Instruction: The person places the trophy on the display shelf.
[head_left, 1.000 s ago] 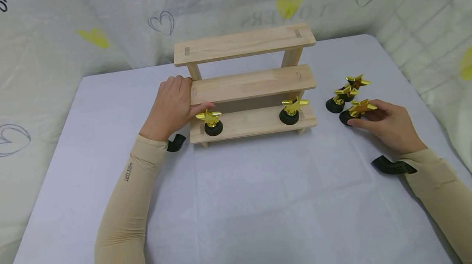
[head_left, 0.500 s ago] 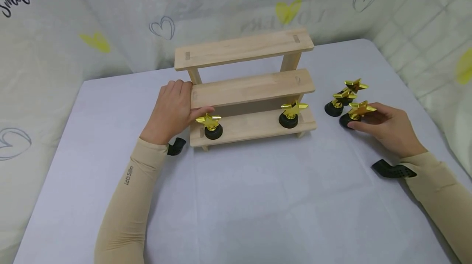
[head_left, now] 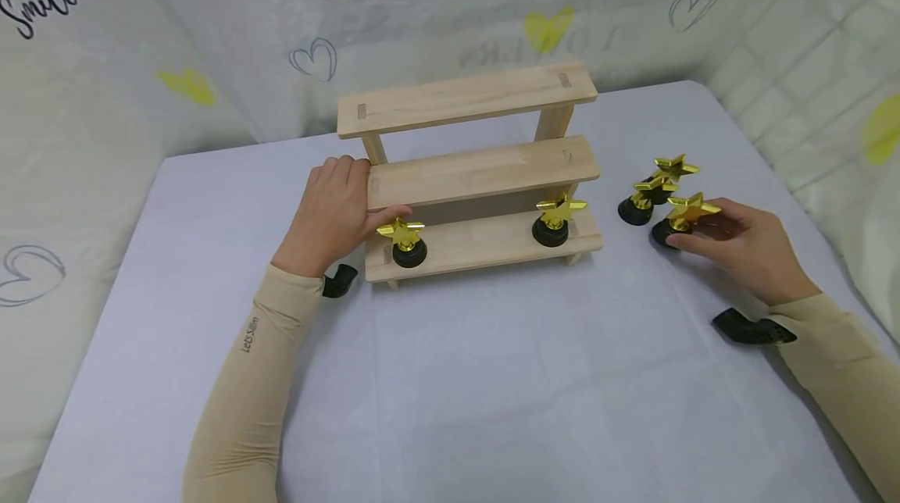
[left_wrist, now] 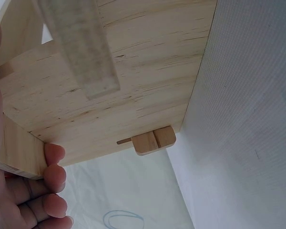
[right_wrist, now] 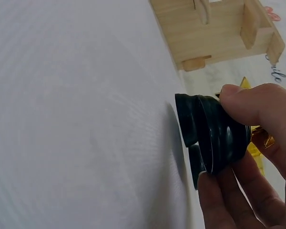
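Note:
A three-tier wooden display shelf (head_left: pixel 485 171) stands on the table. My left hand (head_left: pixel 329 214) grips the left end of its middle board, with fingertips (left_wrist: pixel 55 177) curled round the wood in the left wrist view. Close to that thumb, a gold star trophy (head_left: pixel 408 245) sits on the lowest board; a second star trophy (head_left: pixel 555 222) sits near that board's right end. To the right of the shelf, my right hand (head_left: pixel 748 245) pinches another star trophy (head_left: pixel 682 220) by its round black base (right_wrist: pixel 224 136). Whether that base touches the table cannot be told.
Two more star trophies stand close together, a front one (head_left: pixel 636 206) and a back one (head_left: pixel 671 171), just beyond the right hand. White cloth covers the table (head_left: pixel 478 378). A printed curtain (head_left: pixel 436 11) hangs behind it.
The trophy in my right hand has shifted slightly right, away from the two loose trophies. My left hand keeps its grip on the shelf. The head view has tilted a little upward.

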Demonstrator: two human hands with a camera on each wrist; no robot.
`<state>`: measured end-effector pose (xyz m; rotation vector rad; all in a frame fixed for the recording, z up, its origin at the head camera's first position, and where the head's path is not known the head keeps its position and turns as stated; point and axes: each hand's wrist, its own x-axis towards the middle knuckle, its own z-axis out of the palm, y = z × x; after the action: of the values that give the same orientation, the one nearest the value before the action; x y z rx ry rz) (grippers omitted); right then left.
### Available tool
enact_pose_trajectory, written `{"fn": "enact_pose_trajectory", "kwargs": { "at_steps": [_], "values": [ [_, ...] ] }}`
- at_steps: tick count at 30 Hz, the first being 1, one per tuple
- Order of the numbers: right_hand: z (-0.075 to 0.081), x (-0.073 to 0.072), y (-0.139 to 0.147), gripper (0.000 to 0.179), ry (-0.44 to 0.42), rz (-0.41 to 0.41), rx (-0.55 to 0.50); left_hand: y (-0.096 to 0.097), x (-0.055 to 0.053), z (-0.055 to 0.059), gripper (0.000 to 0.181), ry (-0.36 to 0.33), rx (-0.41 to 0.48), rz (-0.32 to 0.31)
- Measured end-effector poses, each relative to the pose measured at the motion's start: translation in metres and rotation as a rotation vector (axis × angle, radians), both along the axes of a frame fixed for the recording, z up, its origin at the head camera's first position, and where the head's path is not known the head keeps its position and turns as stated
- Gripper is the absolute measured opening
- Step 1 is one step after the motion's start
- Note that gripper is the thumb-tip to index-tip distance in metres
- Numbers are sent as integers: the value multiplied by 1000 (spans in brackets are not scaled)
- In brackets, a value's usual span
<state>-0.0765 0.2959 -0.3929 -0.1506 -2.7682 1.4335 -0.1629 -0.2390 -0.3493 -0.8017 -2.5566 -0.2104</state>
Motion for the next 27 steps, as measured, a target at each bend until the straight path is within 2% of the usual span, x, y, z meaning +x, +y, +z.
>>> {"fn": "enact_pose_trajectory", "kwargs": {
  "at_steps": [12, 18, 22, 27],
  "values": [
    [5, 4, 2, 38, -5, 14, -43, 0, 0, 1, 104, 1, -17, 0],
    [12, 6, 3, 40, -15, 39, -37, 1, 1, 2, 96, -8, -12, -3],
    [15, 6, 0, 40, 14, 70, -44, -1, 2, 3, 84, -16, -11, -1],
    [22, 6, -4, 39, 91, 101, -80, -1, 2, 2, 93, -2, -9, -5]
  ]
}}
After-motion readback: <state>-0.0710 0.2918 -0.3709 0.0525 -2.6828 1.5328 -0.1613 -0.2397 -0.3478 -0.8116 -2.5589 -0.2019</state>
